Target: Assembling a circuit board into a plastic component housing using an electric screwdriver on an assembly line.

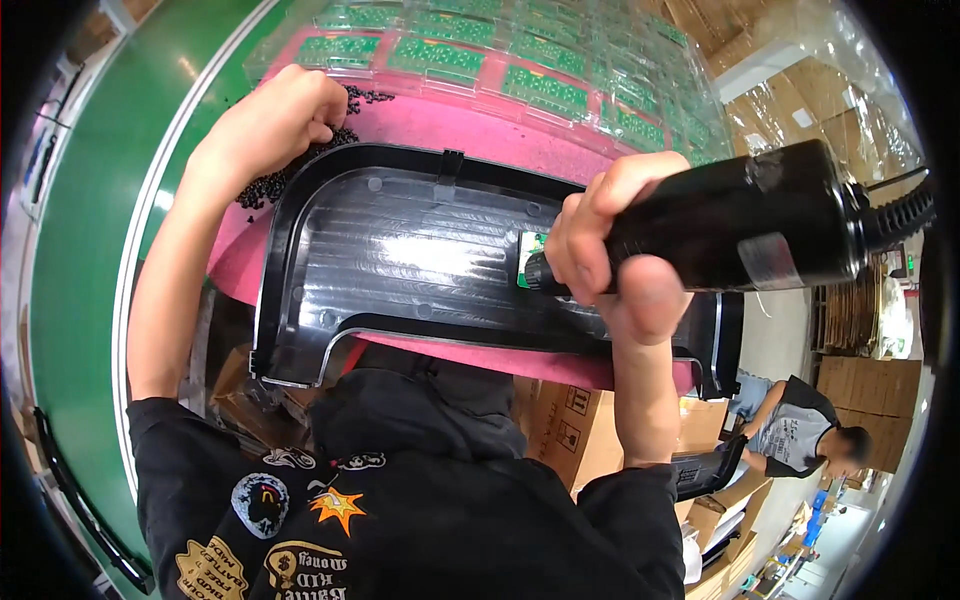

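A black plastic cover [400,225] with a raised rim lies across the pink work surface in front of me. My right hand [612,235] is wrapped around a thick black electric screwdriver [740,222], held sideways over the cover. Its ribbed nose is at a small green circuit board [526,262] on the cover's inner face, partly hidden by the tool. Beyond the cover's left corner, my left hand [280,120] has its fingers curled together at a pile of small black screws [268,188]. Whatever those fingertips hold is hidden.
Clear plastic trays of green circuit boards [440,58] stand at the far side of the pink surface [440,125]. A green belt [95,240] with a pale edge runs along the left. Cardboard boxes [565,425] stand below. At right, another person [795,430] holds a black part.
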`<action>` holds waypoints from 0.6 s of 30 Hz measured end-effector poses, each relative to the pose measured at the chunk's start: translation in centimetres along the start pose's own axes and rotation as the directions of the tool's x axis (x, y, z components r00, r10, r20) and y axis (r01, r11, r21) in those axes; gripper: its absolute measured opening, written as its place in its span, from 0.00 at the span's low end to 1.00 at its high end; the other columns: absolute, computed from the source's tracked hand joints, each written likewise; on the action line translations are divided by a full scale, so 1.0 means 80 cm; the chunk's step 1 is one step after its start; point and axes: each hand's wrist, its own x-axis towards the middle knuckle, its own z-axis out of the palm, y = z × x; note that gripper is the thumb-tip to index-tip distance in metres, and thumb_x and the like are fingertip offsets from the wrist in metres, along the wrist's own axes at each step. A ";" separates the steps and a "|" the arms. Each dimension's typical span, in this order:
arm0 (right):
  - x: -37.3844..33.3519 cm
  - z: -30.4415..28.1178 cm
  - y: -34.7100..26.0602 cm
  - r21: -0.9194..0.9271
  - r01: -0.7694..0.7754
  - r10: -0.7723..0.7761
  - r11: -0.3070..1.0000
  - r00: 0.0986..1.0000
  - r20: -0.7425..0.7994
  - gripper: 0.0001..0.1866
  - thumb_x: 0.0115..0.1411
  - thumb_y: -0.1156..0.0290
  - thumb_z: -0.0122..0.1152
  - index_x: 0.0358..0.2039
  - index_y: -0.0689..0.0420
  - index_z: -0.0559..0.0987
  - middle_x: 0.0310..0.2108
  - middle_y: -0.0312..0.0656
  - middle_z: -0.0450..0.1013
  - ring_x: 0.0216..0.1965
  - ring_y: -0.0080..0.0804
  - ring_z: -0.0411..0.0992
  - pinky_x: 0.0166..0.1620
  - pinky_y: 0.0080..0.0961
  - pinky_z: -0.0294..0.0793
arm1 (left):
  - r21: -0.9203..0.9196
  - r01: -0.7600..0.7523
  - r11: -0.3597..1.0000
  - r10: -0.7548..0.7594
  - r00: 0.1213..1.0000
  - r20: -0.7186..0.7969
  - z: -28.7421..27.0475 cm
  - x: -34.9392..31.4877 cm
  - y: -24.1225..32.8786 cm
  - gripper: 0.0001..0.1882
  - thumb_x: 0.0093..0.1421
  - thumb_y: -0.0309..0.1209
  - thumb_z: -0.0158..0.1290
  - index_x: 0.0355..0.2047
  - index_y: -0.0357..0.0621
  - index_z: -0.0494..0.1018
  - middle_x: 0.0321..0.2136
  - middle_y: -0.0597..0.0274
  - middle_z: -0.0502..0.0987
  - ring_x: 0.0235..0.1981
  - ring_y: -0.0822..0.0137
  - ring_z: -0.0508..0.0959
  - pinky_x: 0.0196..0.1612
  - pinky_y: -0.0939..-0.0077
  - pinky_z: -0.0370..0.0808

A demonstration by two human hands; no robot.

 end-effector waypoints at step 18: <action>-0.010 -0.007 -0.014 -0.029 0.013 -0.018 0.999 0.983 -0.181 0.25 0.59 0.48 0.58 0.38 0.58 0.66 0.16 0.33 0.63 0.12 0.21 0.59 0.19 0.22 0.62 | -0.223 -0.136 0.965 0.077 0.965 -0.251 -0.020 0.021 0.092 0.07 0.55 0.22 0.58 0.35 0.33 0.78 0.29 0.54 0.80 0.32 0.62 0.80 0.38 0.72 0.77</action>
